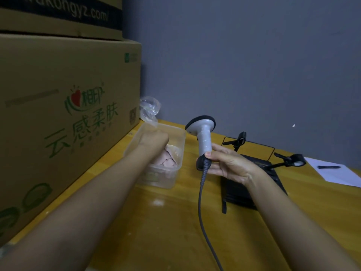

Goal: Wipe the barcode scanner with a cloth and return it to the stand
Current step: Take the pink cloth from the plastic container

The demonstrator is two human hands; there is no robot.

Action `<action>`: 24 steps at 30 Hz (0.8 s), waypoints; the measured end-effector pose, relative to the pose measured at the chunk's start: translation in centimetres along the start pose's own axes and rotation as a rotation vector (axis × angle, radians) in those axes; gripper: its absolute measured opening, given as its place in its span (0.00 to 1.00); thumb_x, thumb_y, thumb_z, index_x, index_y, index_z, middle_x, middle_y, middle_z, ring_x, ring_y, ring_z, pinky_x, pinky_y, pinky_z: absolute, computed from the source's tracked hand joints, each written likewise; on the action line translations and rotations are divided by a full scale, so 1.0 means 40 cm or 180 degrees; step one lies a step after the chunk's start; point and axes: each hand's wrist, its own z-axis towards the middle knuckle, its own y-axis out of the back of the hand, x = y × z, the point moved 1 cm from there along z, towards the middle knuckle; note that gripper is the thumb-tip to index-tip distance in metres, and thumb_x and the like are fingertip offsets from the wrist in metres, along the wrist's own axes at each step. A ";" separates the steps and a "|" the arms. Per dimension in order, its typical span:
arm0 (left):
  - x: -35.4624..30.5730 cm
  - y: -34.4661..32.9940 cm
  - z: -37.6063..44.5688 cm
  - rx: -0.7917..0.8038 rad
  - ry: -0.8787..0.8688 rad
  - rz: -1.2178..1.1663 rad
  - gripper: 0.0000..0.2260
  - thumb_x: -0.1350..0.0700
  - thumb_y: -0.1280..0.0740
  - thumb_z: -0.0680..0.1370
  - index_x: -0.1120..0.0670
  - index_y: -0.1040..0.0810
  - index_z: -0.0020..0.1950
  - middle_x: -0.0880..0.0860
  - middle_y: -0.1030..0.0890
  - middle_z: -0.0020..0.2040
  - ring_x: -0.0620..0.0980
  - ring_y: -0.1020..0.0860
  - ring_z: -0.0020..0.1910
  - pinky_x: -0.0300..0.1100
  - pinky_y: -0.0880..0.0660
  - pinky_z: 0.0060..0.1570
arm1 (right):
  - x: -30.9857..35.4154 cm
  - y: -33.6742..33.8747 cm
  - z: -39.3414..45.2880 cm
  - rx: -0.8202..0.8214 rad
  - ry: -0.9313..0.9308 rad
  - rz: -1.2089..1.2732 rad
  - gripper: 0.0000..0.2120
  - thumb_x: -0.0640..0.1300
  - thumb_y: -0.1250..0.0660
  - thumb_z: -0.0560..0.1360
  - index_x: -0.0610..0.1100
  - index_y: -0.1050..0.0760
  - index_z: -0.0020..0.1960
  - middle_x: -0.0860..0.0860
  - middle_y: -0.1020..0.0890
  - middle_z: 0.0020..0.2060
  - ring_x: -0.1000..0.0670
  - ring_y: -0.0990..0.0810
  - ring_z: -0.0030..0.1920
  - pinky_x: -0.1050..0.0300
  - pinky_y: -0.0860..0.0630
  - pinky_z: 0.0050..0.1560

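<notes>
Scene: You stand at a yellow bench (175, 222) against a grey wall, cardboard boxes (64, 114) stacked at your left.
Scanner: The grey scanner (203, 133) is upright in the air above the bench, head up and facing away, its cable (201, 202) hanging off the base toward you.
Right hand: Your right hand (228, 165) holds the scanner low on the handle, thumb on the near side and fingers (220, 149) only loosely extended behind it; a light pinch, not a full wrap.
Left hand: Your left hand (154, 139) reaches into the clear tub (175, 173), curled over the pink cloth (168, 161); whether it has closed on the cloth, you cannot tell from here.
Stand: Probably the black clip arms (238, 141) on the dark base at your right, well apart from the scanner; the return is not yet begun.
Risk: With so loose a hold near the base, wiping pressure on the head could twist the scanner out of your hand.
Risk: The slack cable could drag or snag on the tub.
Risk: Pulling the cloth one-handed may lift or tip the light tub.
</notes>
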 end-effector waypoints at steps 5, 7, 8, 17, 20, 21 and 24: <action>-0.025 0.117 -0.054 -0.1462 0.0340 -0.0999 0.12 0.54 0.41 0.78 0.57 0.20 0.46 0.59 0.20 0.46 0.60 0.21 0.45 0.44 0.33 0.36 | 0.061 -0.009 -0.076 -0.0095 0.0257 -0.0110 0.26 0.41 0.28 0.67 0.44 0.28 0.63 0.39 0.18 0.52 0.44 0.16 0.47 0.52 0.18 0.47; -0.049 0.161 -0.088 -0.1950 0.0268 -0.1396 0.11 0.54 0.40 0.78 0.57 0.19 0.46 0.59 0.20 0.46 0.59 0.22 0.44 0.45 0.32 0.38 | 0.058 -0.004 -0.103 -0.0185 0.0337 -0.0089 0.23 0.41 0.29 0.67 0.43 0.26 0.61 0.40 0.17 0.49 0.45 0.15 0.45 0.54 0.17 0.44; -0.054 0.182 -0.095 -0.2150 0.0201 -0.1516 0.11 0.54 0.39 0.78 0.57 0.19 0.46 0.59 0.20 0.46 0.58 0.22 0.45 0.46 0.31 0.39 | 0.059 -0.002 -0.108 -0.0221 0.0356 -0.0077 0.22 0.41 0.30 0.67 0.43 0.26 0.60 0.41 0.16 0.48 0.45 0.15 0.44 0.54 0.17 0.43; -0.172 0.331 -0.181 -0.2488 0.0002 -0.2240 0.06 0.55 0.32 0.74 0.55 0.16 0.43 0.55 0.18 0.43 0.51 0.20 0.43 0.38 0.30 0.42 | 0.115 0.010 -0.251 -0.0450 0.0696 -0.0165 0.18 0.41 0.31 0.67 0.41 0.23 0.56 0.43 0.16 0.43 0.46 0.16 0.44 0.53 0.18 0.46; -0.235 0.323 -0.239 -0.2222 -0.0186 -0.2342 0.05 0.54 0.31 0.73 0.54 0.15 0.43 0.53 0.17 0.42 0.48 0.19 0.42 0.38 0.29 0.41 | 0.103 0.031 -0.337 -0.0495 0.0618 -0.0317 0.16 0.41 0.30 0.67 0.39 0.22 0.55 0.41 0.16 0.45 0.44 0.17 0.47 0.49 0.20 0.53; -0.254 0.310 -0.259 -0.2131 -0.0243 -0.2293 0.06 0.54 0.31 0.74 0.53 0.15 0.44 0.52 0.17 0.43 0.48 0.20 0.42 0.37 0.30 0.41 | 0.090 0.039 -0.360 -0.0507 0.0550 -0.0377 0.17 0.42 0.30 0.68 0.39 0.22 0.55 0.41 0.16 0.46 0.43 0.18 0.48 0.48 0.21 0.54; -0.299 0.244 -0.297 -0.1748 -0.0513 -0.2116 0.08 0.55 0.35 0.77 0.52 0.16 0.50 0.55 0.19 0.45 0.53 0.21 0.48 0.44 0.27 0.49 | 0.034 0.057 -0.410 -0.0568 0.0327 -0.0564 0.15 0.43 0.30 0.69 0.40 0.22 0.55 0.42 0.15 0.47 0.45 0.17 0.48 0.51 0.20 0.54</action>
